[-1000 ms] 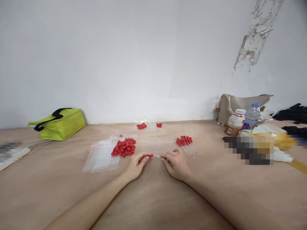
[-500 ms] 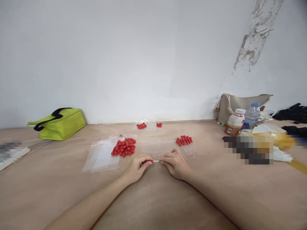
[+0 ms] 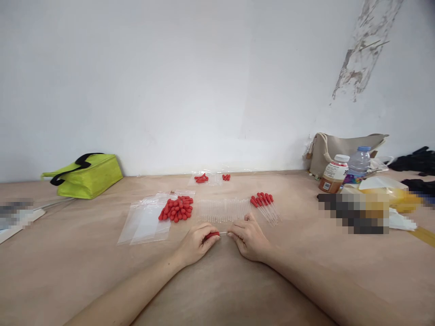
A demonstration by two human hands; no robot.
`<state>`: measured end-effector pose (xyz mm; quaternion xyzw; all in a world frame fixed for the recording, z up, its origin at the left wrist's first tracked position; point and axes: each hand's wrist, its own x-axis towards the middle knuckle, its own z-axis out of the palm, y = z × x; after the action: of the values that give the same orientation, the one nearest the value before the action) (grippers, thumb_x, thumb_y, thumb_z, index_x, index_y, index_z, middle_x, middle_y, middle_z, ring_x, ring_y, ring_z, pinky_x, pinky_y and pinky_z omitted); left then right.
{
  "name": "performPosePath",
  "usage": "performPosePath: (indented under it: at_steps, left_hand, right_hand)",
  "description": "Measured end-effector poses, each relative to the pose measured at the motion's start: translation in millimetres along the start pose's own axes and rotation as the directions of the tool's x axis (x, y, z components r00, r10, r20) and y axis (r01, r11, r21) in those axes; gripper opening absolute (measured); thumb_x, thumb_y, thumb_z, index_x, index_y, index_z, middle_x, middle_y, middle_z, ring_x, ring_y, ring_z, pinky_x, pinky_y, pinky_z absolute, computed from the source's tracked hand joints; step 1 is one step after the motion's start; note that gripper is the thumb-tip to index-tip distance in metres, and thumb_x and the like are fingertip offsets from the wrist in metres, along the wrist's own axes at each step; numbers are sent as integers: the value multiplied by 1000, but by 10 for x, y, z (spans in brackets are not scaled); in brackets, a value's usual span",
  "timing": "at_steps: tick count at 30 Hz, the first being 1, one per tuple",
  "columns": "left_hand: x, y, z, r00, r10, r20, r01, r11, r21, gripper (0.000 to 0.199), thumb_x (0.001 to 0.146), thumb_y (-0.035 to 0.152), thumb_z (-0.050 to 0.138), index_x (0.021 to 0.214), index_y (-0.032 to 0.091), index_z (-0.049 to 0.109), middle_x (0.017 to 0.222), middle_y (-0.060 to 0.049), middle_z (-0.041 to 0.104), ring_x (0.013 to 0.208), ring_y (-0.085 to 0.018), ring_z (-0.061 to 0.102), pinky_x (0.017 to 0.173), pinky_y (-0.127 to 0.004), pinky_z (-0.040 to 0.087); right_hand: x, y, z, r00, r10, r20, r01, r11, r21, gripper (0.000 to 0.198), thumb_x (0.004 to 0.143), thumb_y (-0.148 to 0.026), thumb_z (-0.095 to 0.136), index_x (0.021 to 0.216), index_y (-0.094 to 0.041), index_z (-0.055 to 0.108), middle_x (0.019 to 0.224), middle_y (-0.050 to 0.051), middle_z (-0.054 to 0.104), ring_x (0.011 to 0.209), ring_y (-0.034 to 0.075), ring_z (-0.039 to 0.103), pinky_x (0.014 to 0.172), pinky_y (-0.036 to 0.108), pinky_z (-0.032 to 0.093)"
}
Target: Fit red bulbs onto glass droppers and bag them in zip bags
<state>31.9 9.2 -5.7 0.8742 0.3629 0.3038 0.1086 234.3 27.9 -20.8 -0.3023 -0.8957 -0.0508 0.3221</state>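
My left hand point(image 3: 198, 244) is closed around a red rubber dropper bulb point(image 3: 212, 235). The fingers of my right hand point(image 3: 249, 237) pinch a thin clear glass tube point(image 3: 223, 233), whose left end meets the bulb's mouth; how deep it sits I cannot tell. Just beyond my hands lies a row of clear glass tubes point(image 3: 222, 209). To its left is a heap of red bulbs point(image 3: 176, 209), partly on clear zip bags point(image 3: 144, 222). Several droppers with red bulbs fitted point(image 3: 263, 201) lie fanned out right of the row.
Near the wall lies a clear bag point(image 3: 214, 179) with red bulbs and tubes. A lime-green bag point(image 3: 89, 176) stands at the left. On the right are a brown drink bottle point(image 3: 335, 174), a water bottle point(image 3: 358, 164), a beige bag point(image 3: 343, 145) and yellow packaging point(image 3: 394, 199).
Both hands have come slightly nearer to me, with the bulb and tube still between them. More of the red bulb shows between my left thumb and fingers.
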Motion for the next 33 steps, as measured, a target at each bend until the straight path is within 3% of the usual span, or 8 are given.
performPosePath:
  at_steps: [10,14,16,18,20,24,27,33]
  left_hand:
    - [37,-32,-57,998,70,5,-70,996,59,18,88,22,42,87,17,59,79,-3,60,71,-14,55,65,-24,43]
    - [9,-89,-116,988,77,-133,-57,987,149,24,86,24,46,108,21,54,100,-5,58,93,-18,53,82,-30,43]
    - [-24,-118,-124,975,17,-223,24,983,182,36,84,25,49,120,22,45,112,-7,51,103,-20,48,87,-33,41]
    - [-52,-137,-122,970,-50,-237,94,979,181,38,83,25,50,121,23,43,115,-7,48,104,-21,47,85,-33,43]
    - [-64,-145,-116,981,-70,-182,100,982,161,30,82,24,49,112,23,50,111,-6,49,100,-20,49,79,-31,46]
    - [-60,-145,-100,996,-60,-64,67,991,116,21,82,21,49,100,24,57,107,-6,49,89,-18,52,68,-26,47]
    - [-55,-152,-94,996,-78,-47,83,991,103,18,82,21,48,97,23,58,107,-6,48,86,-17,52,62,-24,47]
    - [-47,-165,-97,997,-70,-35,73,993,98,15,82,20,49,91,22,60,102,-5,50,84,-16,52,62,-24,46]
  right_hand:
    - [75,-42,-28,998,14,62,-10,997,-72,19,83,-19,41,76,-18,58,71,2,60,68,12,45,66,29,19]
    - [172,-51,-155,994,23,106,1,976,-219,22,83,-23,42,73,-18,61,75,4,61,74,15,47,68,31,20]
    - [197,61,-217,986,154,59,-132,952,-276,25,82,-24,41,70,-18,62,74,5,62,74,15,49,69,31,21]
    - [192,263,-270,924,378,-53,-377,880,-290,28,83,-27,40,69,-18,62,72,5,63,74,15,51,69,30,23]
    - [156,506,-310,804,579,-133,-592,761,-266,27,82,-29,39,72,-19,63,71,4,63,73,16,53,68,29,25]
    - [37,852,-338,660,738,-140,-749,631,-201,22,79,-31,41,82,-21,61,78,3,65,74,17,56,67,29,26]
    - [-12,907,-315,623,770,-138,-775,585,-240,19,77,-30,43,80,-19,59,75,4,65,69,17,57,69,30,26]
    - [-7,872,-243,632,763,-138,-759,573,-308,15,75,-28,44,75,-19,56,69,2,64,66,17,56,70,31,26]
